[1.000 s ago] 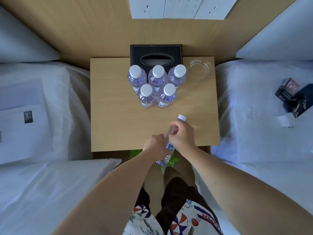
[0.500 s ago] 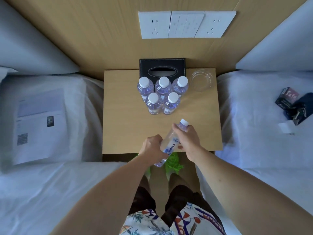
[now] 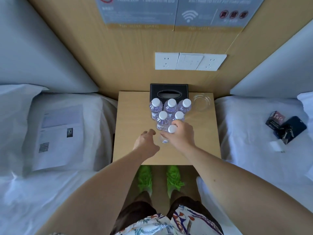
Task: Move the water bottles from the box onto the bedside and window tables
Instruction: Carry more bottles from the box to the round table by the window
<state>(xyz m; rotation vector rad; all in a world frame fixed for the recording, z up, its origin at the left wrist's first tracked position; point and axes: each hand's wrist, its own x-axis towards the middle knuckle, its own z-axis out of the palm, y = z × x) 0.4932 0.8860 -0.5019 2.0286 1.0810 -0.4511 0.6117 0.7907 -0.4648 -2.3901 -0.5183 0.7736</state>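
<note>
Several clear water bottles with white caps (image 3: 171, 108) stand bunched at the back of the wooden bedside table (image 3: 133, 119). One more water bottle (image 3: 172, 129) stands upright just in front of that group, and my right hand (image 3: 182, 134) is wrapped around its neck and body. My left hand (image 3: 146, 142) hovers just left of this bottle with its fingers apart, holding nothing. The box is out of sight.
A black tissue box (image 3: 169, 92) sits behind the bottles and a clear glass dish (image 3: 201, 102) at the back right corner. White beds flank the table: papers (image 3: 59, 134) on the left one, a small box, phone and keys (image 3: 286, 127) on the right.
The bottle went from tilted in both hands at the table's front edge to upright in front of the group. My left hand has let go of it. The view tilted up.
</note>
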